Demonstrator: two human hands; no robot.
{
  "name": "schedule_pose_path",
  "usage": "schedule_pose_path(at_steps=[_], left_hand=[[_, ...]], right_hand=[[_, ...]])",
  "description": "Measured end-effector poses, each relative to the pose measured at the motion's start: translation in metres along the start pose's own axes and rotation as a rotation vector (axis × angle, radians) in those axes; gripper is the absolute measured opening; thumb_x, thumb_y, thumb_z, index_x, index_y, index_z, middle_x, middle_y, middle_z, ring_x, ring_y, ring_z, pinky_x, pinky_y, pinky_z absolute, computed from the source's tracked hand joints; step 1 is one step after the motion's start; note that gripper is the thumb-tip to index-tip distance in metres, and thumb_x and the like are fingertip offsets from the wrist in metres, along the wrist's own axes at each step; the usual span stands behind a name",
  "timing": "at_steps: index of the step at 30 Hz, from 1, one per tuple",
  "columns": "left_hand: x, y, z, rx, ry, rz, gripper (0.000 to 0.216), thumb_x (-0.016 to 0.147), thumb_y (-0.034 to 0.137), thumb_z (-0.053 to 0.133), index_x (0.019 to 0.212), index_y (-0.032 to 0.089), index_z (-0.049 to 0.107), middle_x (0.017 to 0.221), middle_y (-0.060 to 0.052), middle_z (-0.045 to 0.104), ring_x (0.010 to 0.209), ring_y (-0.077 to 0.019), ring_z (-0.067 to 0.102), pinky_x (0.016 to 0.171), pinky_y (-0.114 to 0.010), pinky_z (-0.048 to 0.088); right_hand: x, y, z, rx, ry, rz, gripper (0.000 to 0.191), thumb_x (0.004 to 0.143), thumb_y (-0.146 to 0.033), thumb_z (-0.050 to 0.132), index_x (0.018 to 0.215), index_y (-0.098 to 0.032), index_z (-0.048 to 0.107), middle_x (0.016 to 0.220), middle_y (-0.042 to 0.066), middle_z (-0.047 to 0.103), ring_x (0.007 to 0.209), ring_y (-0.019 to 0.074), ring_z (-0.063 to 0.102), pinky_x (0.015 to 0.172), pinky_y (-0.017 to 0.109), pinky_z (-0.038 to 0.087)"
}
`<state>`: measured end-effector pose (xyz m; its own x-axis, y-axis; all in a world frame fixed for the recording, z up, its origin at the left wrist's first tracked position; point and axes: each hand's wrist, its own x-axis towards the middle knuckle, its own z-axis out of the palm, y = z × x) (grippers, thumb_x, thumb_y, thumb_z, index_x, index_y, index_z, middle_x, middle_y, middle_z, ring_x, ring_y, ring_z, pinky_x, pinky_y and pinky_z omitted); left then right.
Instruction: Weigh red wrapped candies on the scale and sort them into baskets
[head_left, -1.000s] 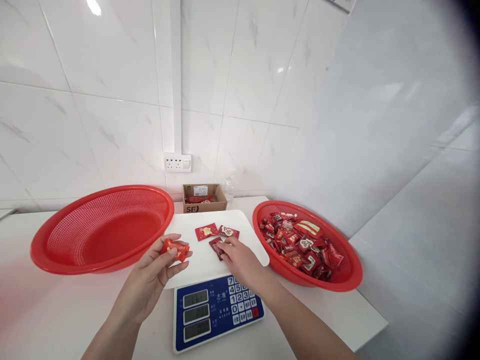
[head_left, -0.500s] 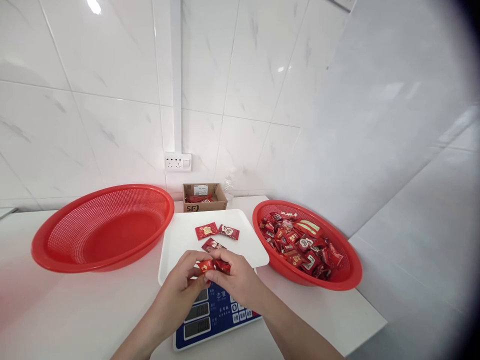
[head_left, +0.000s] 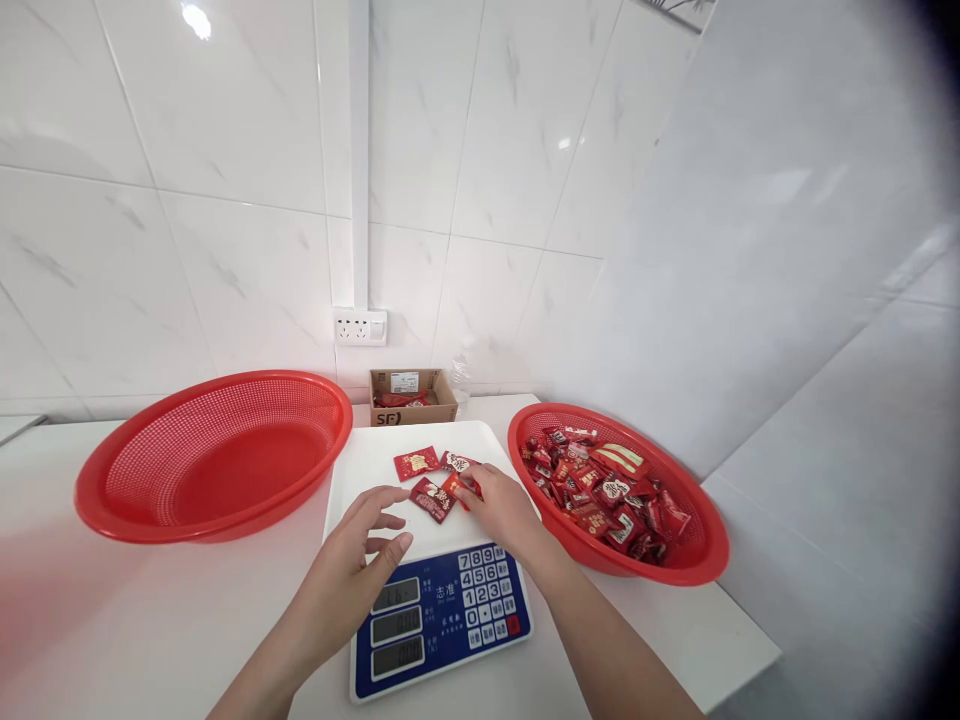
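Observation:
A digital scale with a white pan [head_left: 360,470] and a blue keypad panel [head_left: 442,615] stands before me. On the pan lie a bright red packet [head_left: 416,462], a dark red packet [head_left: 435,500] and another dark red one [head_left: 457,461] behind my fingers. My right hand [head_left: 491,505] pinches a small orange-red packet [head_left: 454,486] against the pan, partly hidden by the fingers. My left hand [head_left: 360,555] hovers over the pan's front left with fingers apart and nothing in it.
On the right, a red basket [head_left: 716,525] holds many wrapped packets. Another red basket [head_left: 105,500] stands on the left. Behind the scale are a small cardboard box [head_left: 435,410] with red packets and a clear plastic bottle [head_left: 460,375], near the tiled wall [head_left: 247,270].
Both hands were together at the pan's front edge, holding small red packets. My left hand has let go and opened; my right hand has moved forward and right onto the pan with a packet.

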<state>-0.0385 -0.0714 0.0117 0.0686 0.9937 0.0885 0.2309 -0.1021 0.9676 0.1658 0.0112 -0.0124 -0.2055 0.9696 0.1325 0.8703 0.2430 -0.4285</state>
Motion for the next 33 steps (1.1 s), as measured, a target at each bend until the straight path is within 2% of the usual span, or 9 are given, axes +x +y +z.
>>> schedule_pose_path(at_steps=[3, 8, 11, 19, 23, 26, 29, 33], left_hand=[[0.000, 0.000, -0.001, -0.017, 0.004, -0.002, 0.034, 0.074, 0.037, 0.061, 0.108, 0.031, 0.060, 0.114, -0.007, 0.056, 0.102, -0.0266, 0.058, 0.076, -0.032, 0.051], [0.001, -0.005, -0.003, 0.007, 0.007, 0.031, 0.033, 0.077, 0.036, 0.060, 0.110, 0.032, 0.059, 0.115, -0.006, 0.056, 0.103, -0.0259, 0.058, 0.077, -0.031, 0.052], [0.001, -0.006, -0.003, 0.011, 0.000, 0.031, 0.035, 0.077, 0.037, 0.060, 0.112, 0.033, 0.058, 0.116, -0.005, 0.056, 0.102, -0.0252, 0.058, 0.077, -0.030, 0.051], [-0.001, -0.001, -0.003, 0.005, -0.008, 0.008, 0.034, 0.075, 0.037, 0.061, 0.109, 0.032, 0.060, 0.110, -0.006, 0.059, 0.099, -0.0265, 0.059, 0.077, -0.034, 0.051], [-0.001, 0.000, -0.004, 0.044, -0.001, 0.025, 0.033, 0.075, 0.037, 0.061, 0.108, 0.032, 0.061, 0.109, -0.006, 0.060, 0.098, -0.0258, 0.060, 0.076, -0.032, 0.052], [-0.001, 0.000, -0.005, 0.088, -0.003, 0.039, 0.033, 0.077, 0.038, 0.059, 0.109, 0.031, 0.060, 0.104, -0.006, 0.062, 0.093, -0.0254, 0.062, 0.072, -0.032, 0.053], [-0.001, 0.000, -0.006, 0.146, -0.043, 0.024, 0.034, 0.081, 0.040, 0.053, 0.114, 0.031, 0.055, 0.112, -0.006, 0.059, 0.099, -0.0239, 0.061, 0.076, -0.032, 0.053], [-0.001, -0.001, -0.006, 0.212, -0.103, 0.017, 0.034, 0.085, 0.039, 0.045, 0.118, 0.031, 0.049, 0.120, -0.005, 0.054, 0.104, -0.0217, 0.058, 0.081, -0.032, 0.052]], right_hand=[[-0.005, -0.004, -0.001, -0.060, 0.028, 0.015, 0.030, 0.088, -0.037, 0.043, 0.107, -0.024, 0.061, 0.110, 0.006, 0.059, 0.095, 0.0195, 0.058, 0.072, 0.029, 0.043], [-0.015, -0.015, -0.004, 0.036, -0.050, -0.228, 0.027, 0.087, -0.028, 0.047, 0.110, -0.030, 0.061, 0.108, 0.003, 0.058, 0.097, 0.0164, 0.056, 0.078, 0.027, 0.043], [-0.017, -0.021, 0.002, 0.007, -0.089, -0.288, 0.030, 0.086, -0.024, 0.048, 0.112, -0.029, 0.060, 0.103, 0.003, 0.059, 0.096, 0.0171, 0.056, 0.078, 0.027, 0.043], [-0.012, -0.032, 0.016, -0.101, -0.026, -0.236, 0.026, 0.086, -0.025, 0.046, 0.107, -0.025, 0.061, 0.099, 0.005, 0.059, 0.093, 0.0191, 0.056, 0.075, 0.029, 0.045], [-0.012, -0.028, 0.010, -0.054, -0.026, -0.223, 0.027, 0.086, -0.027, 0.047, 0.109, -0.026, 0.061, 0.103, 0.004, 0.060, 0.097, 0.0186, 0.056, 0.078, 0.029, 0.044], [-0.012, -0.017, 0.000, -0.032, 0.016, -0.151, 0.029, 0.088, -0.031, 0.044, 0.110, -0.026, 0.060, 0.106, 0.005, 0.060, 0.099, 0.0190, 0.056, 0.080, 0.029, 0.043], [-0.013, -0.006, -0.007, -0.059, 0.028, -0.064, 0.030, 0.089, -0.032, 0.041, 0.109, -0.026, 0.062, 0.107, 0.005, 0.060, 0.098, 0.0194, 0.057, 0.079, 0.030, 0.043], [-0.012, -0.002, -0.005, -0.106, -0.015, -0.012, 0.031, 0.087, -0.029, 0.042, 0.111, -0.026, 0.062, 0.108, 0.004, 0.062, 0.099, 0.0200, 0.057, 0.078, 0.029, 0.042]])
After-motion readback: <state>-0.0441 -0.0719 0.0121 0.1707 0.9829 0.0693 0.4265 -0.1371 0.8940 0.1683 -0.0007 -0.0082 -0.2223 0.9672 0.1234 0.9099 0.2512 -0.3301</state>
